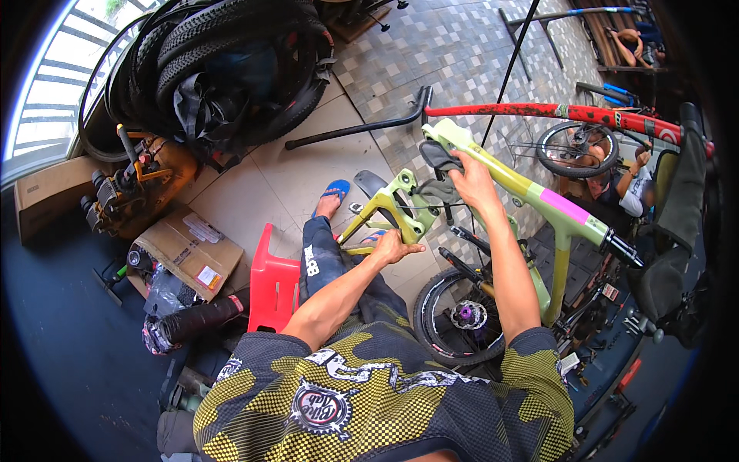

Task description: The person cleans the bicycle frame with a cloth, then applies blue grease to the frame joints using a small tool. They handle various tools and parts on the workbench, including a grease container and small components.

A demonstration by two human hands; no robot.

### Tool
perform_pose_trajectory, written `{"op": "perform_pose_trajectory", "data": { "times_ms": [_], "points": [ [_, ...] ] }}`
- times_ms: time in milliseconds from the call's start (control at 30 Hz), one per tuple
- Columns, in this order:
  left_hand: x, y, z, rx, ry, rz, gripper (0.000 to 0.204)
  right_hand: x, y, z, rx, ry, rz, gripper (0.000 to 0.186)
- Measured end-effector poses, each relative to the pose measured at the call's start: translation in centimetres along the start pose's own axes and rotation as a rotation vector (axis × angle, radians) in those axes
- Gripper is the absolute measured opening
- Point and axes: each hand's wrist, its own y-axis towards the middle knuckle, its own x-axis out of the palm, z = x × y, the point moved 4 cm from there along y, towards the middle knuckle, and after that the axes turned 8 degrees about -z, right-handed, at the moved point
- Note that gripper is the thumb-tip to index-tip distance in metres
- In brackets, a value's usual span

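A green-yellow bicycle frame [531, 189] with a pink patch on its tube extends across the right of the head view. My right hand [473, 183] is closed on a grey cloth [440, 156], pressed against the frame. Lower and to the left, my left hand [391, 247] wraps round the yellow-green rear triangle [377, 206], thumb pointing right. A dark curved fender-like piece [371, 183] shows just beyond the rear triangle. My left fingers are partly hidden behind the part they grip.
A red stool [273, 281] stands by my left leg. Beyond the frame runs a red bar [554, 112]. A bicycle wheel [454, 316] lies below my right forearm. Tyres [208, 46] are heaped far left, near a cardboard box [192, 250]. Another person [616, 189] sits at the right, beside a wheel.
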Motion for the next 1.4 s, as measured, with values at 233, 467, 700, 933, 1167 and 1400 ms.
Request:
{"op": "perform_pose_trajectory", "data": {
  "times_ms": [233, 467, 700, 933, 1167, 1400],
  "points": [
    [0.4, -0.1, -0.2, 0.013, -0.003, 0.006, 0.079, 7.3, 2.1, -2.1, -0.037, -0.173, -0.297, 0.049],
    [-0.6, -0.3, 0.4, -0.001, 0.016, 0.066, 0.087, 11.9, 4.1, -2.5, -0.131, -0.513, -0.347, 0.022],
    [-1.4, -0.7, 1.4, 0.016, -0.008, 0.019, 0.089, 10.2, 5.5, -1.6, 0.072, -0.483, -0.137, 0.013],
    [-0.8, -0.2, 0.7, -0.008, 0.024, -0.053, 0.092, -1.4, 4.5, -4.1, -0.029, 0.185, 0.28, 0.031],
    [-0.4, -0.2, 0.1, 0.019, -0.006, -0.075, 0.096, 0.2, 6.7, -6.6, -0.091, 0.267, 0.138, 0.039],
    [-1.1, 0.4, 0.3, 0.081, -0.021, -0.067, 0.087, 13.4, 2.7, -7.5, 0.015, -0.005, -0.65, 0.054]
  ]
}}
